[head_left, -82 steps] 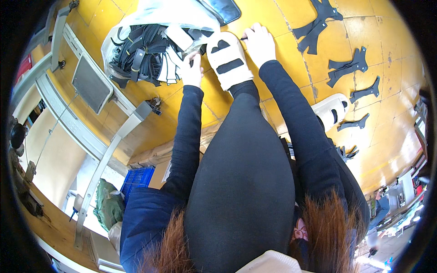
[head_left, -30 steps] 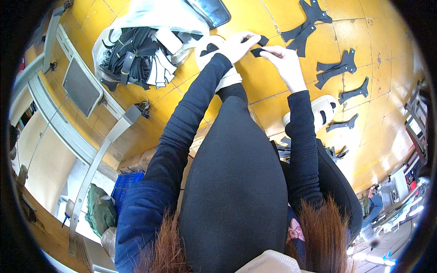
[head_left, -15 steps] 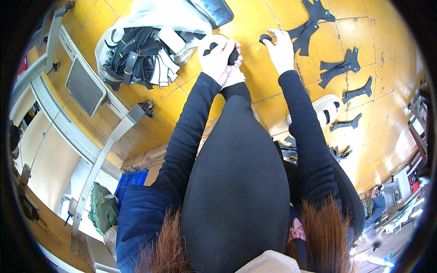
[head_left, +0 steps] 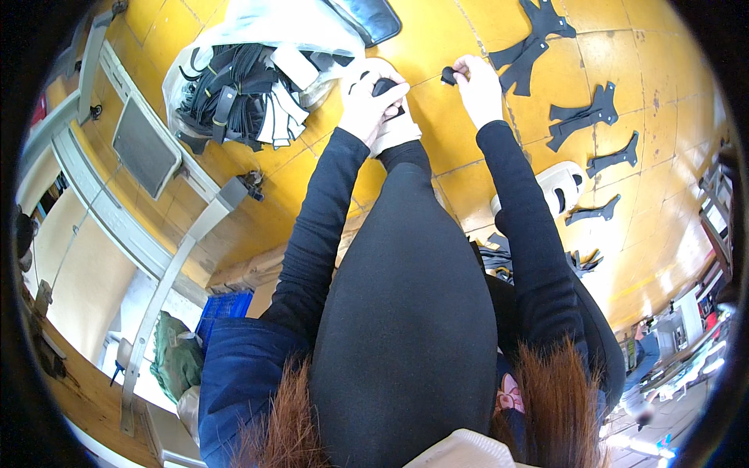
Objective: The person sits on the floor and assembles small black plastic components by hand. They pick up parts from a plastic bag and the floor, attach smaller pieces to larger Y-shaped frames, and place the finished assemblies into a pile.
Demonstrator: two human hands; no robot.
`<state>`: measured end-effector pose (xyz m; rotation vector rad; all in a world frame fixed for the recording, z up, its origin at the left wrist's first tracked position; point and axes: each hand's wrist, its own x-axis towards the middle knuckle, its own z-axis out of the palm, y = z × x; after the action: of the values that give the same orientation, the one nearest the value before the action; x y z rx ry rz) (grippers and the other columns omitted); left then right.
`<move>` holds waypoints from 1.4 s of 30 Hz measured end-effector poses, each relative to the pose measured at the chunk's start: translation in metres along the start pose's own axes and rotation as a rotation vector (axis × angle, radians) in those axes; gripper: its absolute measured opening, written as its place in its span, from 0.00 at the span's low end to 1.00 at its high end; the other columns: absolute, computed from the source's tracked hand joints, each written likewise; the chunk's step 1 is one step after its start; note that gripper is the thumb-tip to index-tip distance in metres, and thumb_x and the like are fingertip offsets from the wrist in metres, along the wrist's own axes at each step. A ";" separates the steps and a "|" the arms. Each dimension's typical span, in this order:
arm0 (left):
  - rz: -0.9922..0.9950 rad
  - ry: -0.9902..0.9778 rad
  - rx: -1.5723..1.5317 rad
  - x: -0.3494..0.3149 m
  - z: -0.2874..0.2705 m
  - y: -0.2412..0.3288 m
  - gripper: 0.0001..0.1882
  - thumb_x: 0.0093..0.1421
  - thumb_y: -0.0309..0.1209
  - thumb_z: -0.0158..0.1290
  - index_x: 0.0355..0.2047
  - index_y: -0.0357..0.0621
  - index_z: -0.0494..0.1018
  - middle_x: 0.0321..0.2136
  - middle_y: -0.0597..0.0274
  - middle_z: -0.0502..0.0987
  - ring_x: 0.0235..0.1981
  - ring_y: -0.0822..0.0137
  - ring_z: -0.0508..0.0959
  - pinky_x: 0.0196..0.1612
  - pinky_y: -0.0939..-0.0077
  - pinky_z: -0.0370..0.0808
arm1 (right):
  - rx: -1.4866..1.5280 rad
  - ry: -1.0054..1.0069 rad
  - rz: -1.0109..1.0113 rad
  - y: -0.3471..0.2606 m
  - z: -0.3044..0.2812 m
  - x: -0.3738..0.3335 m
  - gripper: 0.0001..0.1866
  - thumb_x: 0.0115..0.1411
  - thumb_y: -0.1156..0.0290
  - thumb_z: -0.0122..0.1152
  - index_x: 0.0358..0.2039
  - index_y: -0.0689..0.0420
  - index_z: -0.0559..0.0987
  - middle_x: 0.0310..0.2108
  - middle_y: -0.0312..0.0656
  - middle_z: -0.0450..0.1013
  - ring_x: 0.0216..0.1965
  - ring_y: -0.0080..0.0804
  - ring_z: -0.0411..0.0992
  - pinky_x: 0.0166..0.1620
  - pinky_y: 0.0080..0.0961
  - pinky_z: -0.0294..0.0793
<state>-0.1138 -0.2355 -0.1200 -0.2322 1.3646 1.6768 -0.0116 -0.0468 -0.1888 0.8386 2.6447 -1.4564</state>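
Above my white shoe [head_left: 399, 139], my left hand [head_left: 360, 108] is closed, thumb and fingers pinching dark black fabric pieces [head_left: 384, 87]. The hand partly covers them, so their full outline is hidden. Off to the right, my right hand [head_left: 479, 90] pinches a small black piece [head_left: 449, 76] between thumb and fingertips. Its nearest neighbours are overlapping dark strap-shaped pieces [head_left: 524, 62] lying flat on the yellow tiled floor.
A clear plastic bag [head_left: 257, 30] full of dark strips [head_left: 226, 93] lies at far left. More dark pieces [head_left: 585, 117] form a row on the right, near a white slotted slipper [head_left: 560, 189]. A metal frame [head_left: 117, 226] stands at left.
My left hand has turned and its fingers have shifted on the black pieces. The right hand has moved slightly left, still pinching its small piece.
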 end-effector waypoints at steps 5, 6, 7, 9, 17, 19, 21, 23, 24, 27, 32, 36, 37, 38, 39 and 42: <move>0.127 0.089 0.140 0.008 0.000 -0.004 0.06 0.51 0.21 0.58 0.27 0.41 0.71 0.22 0.66 0.70 0.18 0.79 0.70 0.20 0.90 0.67 | -0.251 0.084 -0.094 -0.002 0.003 -0.005 0.11 0.48 0.75 0.59 0.35 0.53 0.73 0.34 0.40 0.69 0.38 0.41 0.68 0.42 0.36 0.68; 0.122 0.098 0.140 0.009 0.001 -0.004 0.06 0.51 0.22 0.59 0.28 0.42 0.72 0.22 0.67 0.70 0.18 0.79 0.71 0.20 0.90 0.67 | -0.301 0.084 -0.080 -0.004 0.003 -0.005 0.12 0.48 0.74 0.60 0.35 0.53 0.73 0.35 0.40 0.69 0.38 0.41 0.68 0.42 0.36 0.68; 0.094 0.112 0.129 0.009 0.002 -0.004 0.06 0.51 0.22 0.59 0.28 0.42 0.72 0.21 0.67 0.70 0.18 0.79 0.71 0.20 0.90 0.67 | -0.319 0.115 -0.132 -0.005 0.003 -0.004 0.12 0.48 0.72 0.61 0.35 0.53 0.73 0.35 0.40 0.68 0.39 0.41 0.68 0.42 0.36 0.68; 0.145 0.107 0.289 0.008 0.004 -0.002 0.06 0.51 0.23 0.59 0.29 0.42 0.73 0.20 0.68 0.70 0.18 0.79 0.71 0.20 0.90 0.67 | -0.369 0.110 -0.122 -0.009 0.002 -0.004 0.14 0.48 0.69 0.62 0.36 0.52 0.73 0.36 0.40 0.67 0.39 0.40 0.67 0.42 0.37 0.68; 0.187 0.141 0.628 0.002 0.000 -0.014 0.06 0.52 0.24 0.59 0.28 0.46 0.72 0.27 0.70 0.70 0.21 0.82 0.69 0.22 0.91 0.67 | -0.521 0.005 -0.150 -0.017 0.006 -0.010 0.11 0.47 0.71 0.62 0.32 0.54 0.73 0.36 0.40 0.67 0.40 0.41 0.67 0.41 0.37 0.68; 0.388 0.166 0.870 0.008 -0.004 -0.021 0.07 0.51 0.24 0.60 0.28 0.46 0.72 0.29 0.70 0.71 0.22 0.81 0.70 0.22 0.91 0.68 | -0.444 -0.044 -0.150 -0.020 0.009 -0.008 0.11 0.47 0.71 0.62 0.32 0.55 0.72 0.33 0.41 0.68 0.37 0.40 0.69 0.40 0.36 0.68; 0.448 0.197 0.920 0.012 -0.006 -0.027 0.07 0.51 0.24 0.60 0.28 0.45 0.72 0.31 0.70 0.71 0.23 0.81 0.71 0.23 0.90 0.70 | -0.323 -0.158 -0.061 -0.028 0.012 -0.008 0.10 0.48 0.70 0.61 0.31 0.56 0.72 0.29 0.42 0.69 0.34 0.38 0.70 0.39 0.34 0.69; 0.452 0.211 0.890 0.011 -0.005 -0.028 0.08 0.51 0.24 0.60 0.28 0.45 0.72 0.32 0.70 0.72 0.24 0.81 0.71 0.23 0.90 0.70 | 0.046 -0.165 0.015 -0.042 0.012 -0.013 0.11 0.49 0.73 0.62 0.34 0.58 0.73 0.26 0.38 0.71 0.29 0.29 0.69 0.35 0.25 0.69; 0.463 0.212 0.884 0.010 -0.003 -0.026 0.08 0.51 0.24 0.60 0.29 0.46 0.71 0.32 0.70 0.72 0.24 0.81 0.71 0.24 0.90 0.70 | 0.231 -0.188 0.066 -0.051 0.012 -0.016 0.12 0.49 0.75 0.63 0.35 0.59 0.73 0.25 0.36 0.72 0.27 0.25 0.68 0.34 0.20 0.69; 0.274 0.215 0.494 0.002 0.002 -0.013 0.07 0.50 0.26 0.61 0.25 0.46 0.72 0.30 0.69 0.73 0.25 0.79 0.72 0.27 0.87 0.70 | 0.354 -0.114 -0.091 -0.080 0.016 -0.017 0.13 0.50 0.75 0.64 0.37 0.58 0.74 0.27 0.34 0.72 0.25 0.18 0.63 0.32 0.14 0.67; 0.167 0.099 0.126 -0.006 -0.001 0.017 0.09 0.51 0.23 0.60 0.29 0.45 0.70 0.28 0.70 0.73 0.19 0.84 0.69 0.21 0.93 0.66 | 0.407 -0.146 -0.035 -0.107 0.012 -0.009 0.17 0.51 0.76 0.63 0.43 0.56 0.74 0.28 0.32 0.70 0.26 0.16 0.63 0.32 0.12 0.66; 0.133 0.130 0.207 -0.013 -0.022 0.025 0.08 0.53 0.22 0.58 0.29 0.45 0.70 0.26 0.67 0.73 0.22 0.81 0.69 0.21 0.91 0.62 | 0.498 -0.218 -0.023 -0.113 0.010 -0.009 0.20 0.52 0.76 0.63 0.47 0.56 0.73 0.31 0.30 0.69 0.26 0.14 0.62 0.31 0.11 0.65; 0.205 0.155 0.243 -0.015 -0.031 0.027 0.08 0.53 0.23 0.58 0.30 0.45 0.70 0.26 0.66 0.73 0.22 0.81 0.70 0.21 0.90 0.61 | 0.562 -0.244 -0.042 -0.113 0.010 -0.010 0.21 0.52 0.76 0.63 0.48 0.55 0.73 0.31 0.30 0.69 0.26 0.13 0.62 0.30 0.10 0.65; 0.344 0.246 0.273 -0.012 -0.040 0.029 0.07 0.53 0.23 0.59 0.30 0.46 0.71 0.25 0.66 0.73 0.22 0.81 0.70 0.22 0.90 0.62 | 0.509 -0.231 -0.019 -0.112 0.009 -0.010 0.21 0.52 0.76 0.63 0.49 0.55 0.73 0.32 0.30 0.69 0.26 0.13 0.62 0.31 0.10 0.65; 0.347 0.433 0.300 -0.010 -0.051 0.034 0.08 0.52 0.22 0.59 0.30 0.45 0.71 0.27 0.66 0.74 0.22 0.80 0.71 0.22 0.90 0.64 | 0.466 -0.216 -0.021 -0.110 0.008 -0.010 0.21 0.53 0.76 0.62 0.49 0.55 0.73 0.32 0.30 0.69 0.27 0.13 0.62 0.31 0.10 0.65; 0.414 0.799 0.373 -0.005 -0.081 0.049 0.07 0.53 0.24 0.59 0.29 0.43 0.70 0.24 0.66 0.72 0.19 0.79 0.68 0.21 0.86 0.65 | 0.408 -0.163 -0.015 -0.104 -0.001 -0.008 0.21 0.54 0.75 0.61 0.50 0.54 0.73 0.34 0.30 0.69 0.27 0.12 0.62 0.31 0.10 0.64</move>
<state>-0.1789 -0.3044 -0.1135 -0.4538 2.4264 1.6756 -0.0516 -0.0938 -0.1042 0.6791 2.2761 -2.0110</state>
